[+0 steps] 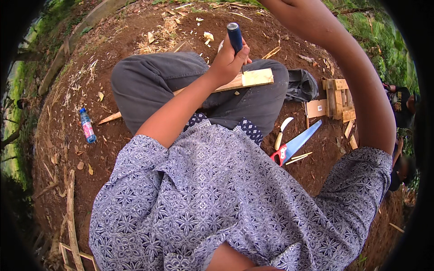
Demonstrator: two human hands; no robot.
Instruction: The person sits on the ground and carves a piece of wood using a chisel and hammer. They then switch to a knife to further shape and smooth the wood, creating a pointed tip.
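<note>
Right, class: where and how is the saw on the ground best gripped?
Probably by the red handle, from the person's own side: the saw lies with its handle toward the body and its blade pointing away to the right.

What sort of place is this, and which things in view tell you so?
Probably an improvised outdoor woodworking spot: there is bare brown soil, with pale wood shavings and a red-handled handsaw lying on it.

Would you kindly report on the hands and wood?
Left hand holds chisel to wood. Right hand raised, mostly out of view. Saw lies aside.
</note>
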